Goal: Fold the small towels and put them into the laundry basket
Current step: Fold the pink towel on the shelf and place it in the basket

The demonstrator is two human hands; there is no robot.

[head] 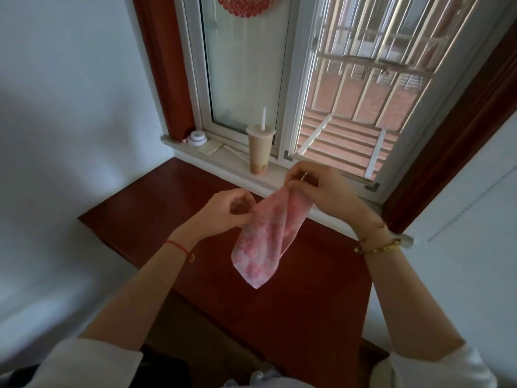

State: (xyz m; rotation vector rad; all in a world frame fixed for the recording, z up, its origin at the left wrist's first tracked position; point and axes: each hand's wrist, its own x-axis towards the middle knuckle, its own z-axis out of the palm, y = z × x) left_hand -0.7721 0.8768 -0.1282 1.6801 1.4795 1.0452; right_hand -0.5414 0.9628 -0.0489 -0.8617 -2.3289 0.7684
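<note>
Held in the air above a dark red wooden desk (pixel 279 317): small pink patterned towel (pixel 260 242), hanging with one corner down. Left hand (pixel 223 211) pinching left edge, right hand (pixel 321 189) pinching top corner between thumb and fingertips. Farther, on the windowsill (pixel 223 161), plastic cup of milk tea (pixel 259 148) with a straw.

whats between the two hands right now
In the head view, the pink towel spans the gap: the left hand pinches one upper edge, the right hand another, and the rest hangs above the red-brown table.
</note>
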